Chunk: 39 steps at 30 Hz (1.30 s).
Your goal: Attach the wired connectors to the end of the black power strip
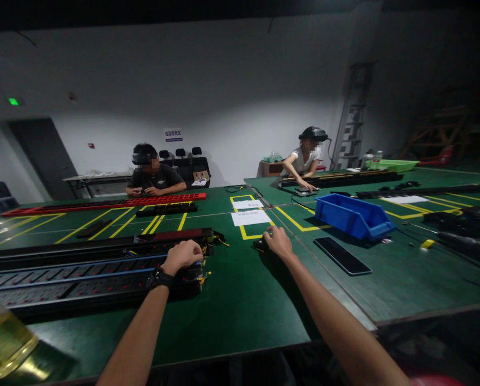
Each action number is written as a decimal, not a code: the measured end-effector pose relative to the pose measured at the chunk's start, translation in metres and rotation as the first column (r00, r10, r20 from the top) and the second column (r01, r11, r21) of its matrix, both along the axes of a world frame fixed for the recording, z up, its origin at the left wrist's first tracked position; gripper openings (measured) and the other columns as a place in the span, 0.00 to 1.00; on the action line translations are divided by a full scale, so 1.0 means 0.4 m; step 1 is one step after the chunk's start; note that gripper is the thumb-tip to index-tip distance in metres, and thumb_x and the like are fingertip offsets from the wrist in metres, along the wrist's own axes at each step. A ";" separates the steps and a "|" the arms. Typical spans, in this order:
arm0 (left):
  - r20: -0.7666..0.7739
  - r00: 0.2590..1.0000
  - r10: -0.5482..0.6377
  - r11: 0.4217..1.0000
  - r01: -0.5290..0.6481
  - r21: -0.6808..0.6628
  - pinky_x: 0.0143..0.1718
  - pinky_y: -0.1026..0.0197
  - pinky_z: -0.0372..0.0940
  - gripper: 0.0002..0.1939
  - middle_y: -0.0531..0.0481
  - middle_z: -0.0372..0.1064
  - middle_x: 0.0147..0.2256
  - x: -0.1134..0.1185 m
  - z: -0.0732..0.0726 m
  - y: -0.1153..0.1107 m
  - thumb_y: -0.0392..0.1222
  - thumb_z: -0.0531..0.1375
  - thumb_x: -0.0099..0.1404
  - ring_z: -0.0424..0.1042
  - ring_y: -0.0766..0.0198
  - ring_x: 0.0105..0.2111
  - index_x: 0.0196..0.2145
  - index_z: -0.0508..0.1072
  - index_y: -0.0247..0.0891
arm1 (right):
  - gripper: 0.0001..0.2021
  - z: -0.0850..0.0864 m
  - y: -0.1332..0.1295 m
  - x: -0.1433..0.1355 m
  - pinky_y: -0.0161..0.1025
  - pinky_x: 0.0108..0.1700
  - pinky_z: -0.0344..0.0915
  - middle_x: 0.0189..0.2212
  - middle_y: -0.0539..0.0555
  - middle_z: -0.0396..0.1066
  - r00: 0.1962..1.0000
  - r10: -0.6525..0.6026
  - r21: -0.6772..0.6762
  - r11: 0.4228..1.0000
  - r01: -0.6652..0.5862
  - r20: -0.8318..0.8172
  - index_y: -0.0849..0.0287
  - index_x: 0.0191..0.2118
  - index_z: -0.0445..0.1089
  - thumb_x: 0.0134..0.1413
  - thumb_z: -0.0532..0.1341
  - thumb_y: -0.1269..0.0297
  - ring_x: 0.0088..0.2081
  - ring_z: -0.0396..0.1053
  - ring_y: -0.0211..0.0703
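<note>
My left hand (182, 255), with a dark watch on its wrist, rests at the right end of a long black panel with blue edges and red dots (79, 280). Its fingers are curled, and what they pinch, if anything, is hidden. Yellow-tipped wires (205, 277) stick out just beside it. Further right, my right hand (279, 242) closes over a small black part (260, 245) on the green table; most of that part is covered by the fingers. A second long black bar (175, 236) lies behind the panel.
A blue bin (350, 215) and a dark phone-like slab (342, 255) lie on the right. White paper sheets (250, 217) are ahead. At the lower left stands a container of yellow liquid (5, 343). Two people work across the table, one near a red frame (184, 198).
</note>
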<state>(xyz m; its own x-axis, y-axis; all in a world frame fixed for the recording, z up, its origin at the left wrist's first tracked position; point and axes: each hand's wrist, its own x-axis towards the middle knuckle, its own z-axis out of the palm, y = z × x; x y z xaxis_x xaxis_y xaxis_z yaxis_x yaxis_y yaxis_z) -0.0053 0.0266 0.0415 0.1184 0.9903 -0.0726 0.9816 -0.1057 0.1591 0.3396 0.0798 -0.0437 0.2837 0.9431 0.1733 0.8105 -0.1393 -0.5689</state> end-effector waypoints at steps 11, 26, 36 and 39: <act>0.130 0.989 -0.072 0.997 0.066 0.044 0.40 0.63 0.67 0.11 0.47 0.82 0.40 -0.029 -0.030 0.013 0.50 0.64 0.60 0.79 0.57 0.40 0.37 0.82 0.44 | 0.20 0.003 0.004 0.005 0.39 0.50 0.63 0.54 0.63 0.69 1.000 0.001 -0.016 1.000 0.000 0.014 0.59 0.59 0.70 0.69 0.55 0.56 0.52 0.72 0.51; 0.243 0.938 -0.247 0.968 0.229 0.100 0.45 0.61 0.69 0.18 0.48 0.83 0.39 -0.070 -0.051 0.043 0.55 0.60 0.61 0.79 0.57 0.40 0.37 0.83 0.41 | 0.19 0.014 -0.006 0.002 0.39 0.47 0.60 0.53 0.65 0.70 0.999 0.028 -0.007 1.000 -0.028 -0.024 0.61 0.58 0.71 0.69 0.55 0.59 0.50 0.70 0.50; 0.362 0.904 -0.229 0.968 0.174 0.179 0.41 0.59 0.68 0.18 0.47 0.81 0.36 -0.050 0.035 -0.028 0.52 0.58 0.62 0.76 0.59 0.36 0.36 0.82 0.37 | 0.19 0.017 -0.009 -0.003 0.39 0.48 0.62 0.53 0.65 0.70 1.000 -0.006 -0.003 1.000 0.006 0.004 0.62 0.58 0.71 0.69 0.54 0.60 0.51 0.71 0.50; 0.366 0.860 -0.354 0.928 0.275 0.251 0.41 0.60 0.67 0.15 0.47 0.81 0.37 0.064 0.038 -0.079 0.48 0.57 0.65 0.76 0.61 0.36 0.37 0.81 0.38 | 0.20 0.016 -0.006 -0.004 0.39 0.50 0.62 0.54 0.65 0.71 0.999 -0.052 0.006 0.999 0.052 0.005 0.62 0.61 0.68 0.69 0.55 0.60 0.52 0.71 0.51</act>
